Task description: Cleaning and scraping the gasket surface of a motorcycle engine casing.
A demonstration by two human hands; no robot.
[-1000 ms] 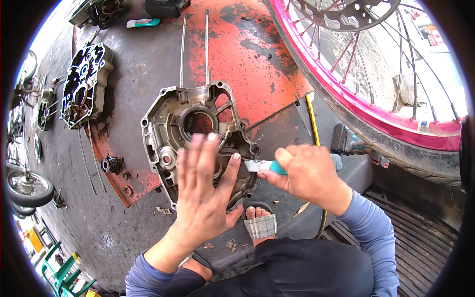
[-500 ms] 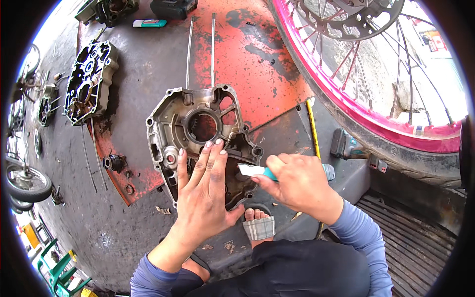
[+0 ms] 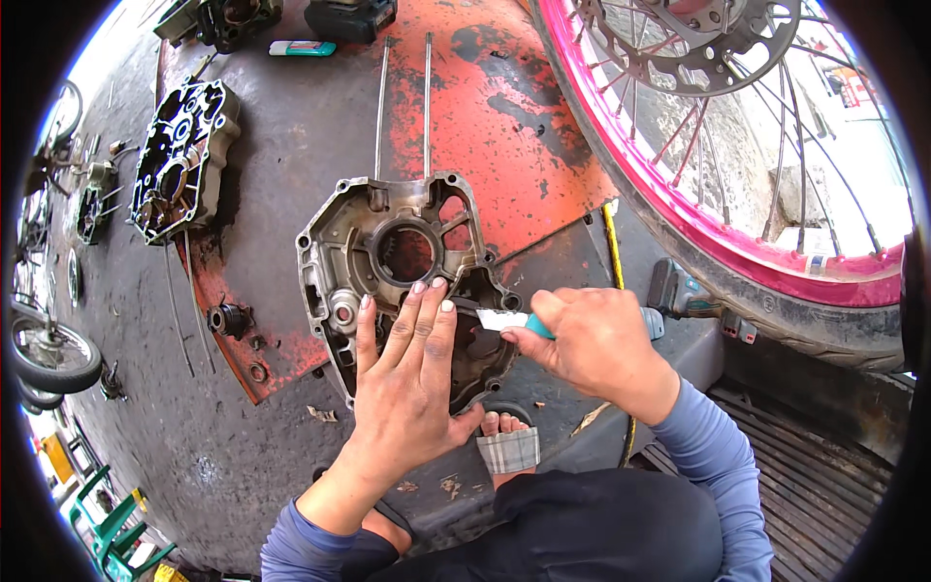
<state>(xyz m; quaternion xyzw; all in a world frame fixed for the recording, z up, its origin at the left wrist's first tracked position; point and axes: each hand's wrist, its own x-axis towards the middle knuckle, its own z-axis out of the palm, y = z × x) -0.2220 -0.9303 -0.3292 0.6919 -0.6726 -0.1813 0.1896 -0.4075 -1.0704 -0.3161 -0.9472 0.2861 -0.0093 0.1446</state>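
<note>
A grey metal engine crankcase half [image 3: 339, 244] lies on the work surface before me, with a round bore and two long studs rising from its far edge. Flat on its near part rests my left hand [image 3: 407, 388], fingers spread toward the bore and holding no tool. My right hand [image 3: 606, 339] is closed around the teal handle of a utility knife [image 3: 541, 327]. Its pale blade [image 3: 499, 318] points left over the right rim of the casting, close to the left fingertips. Whether the edge touches metal, I cannot tell.
A second crankcase half [image 3: 184, 160] sits at the left. Near it are a small dark gear part [image 3: 230, 320] and a ring [image 3: 257, 372]. A pink-rimmed wheel [image 3: 679, 223] fills the right, with a cordless tool [image 3: 684, 291] beside it. A teal-and-white tube [image 3: 303, 48] lies far off.
The knife blade has shifted slightly away from me along the casting's right side. My left hand keeps its place on the casting. The whole view has moved a little.
</note>
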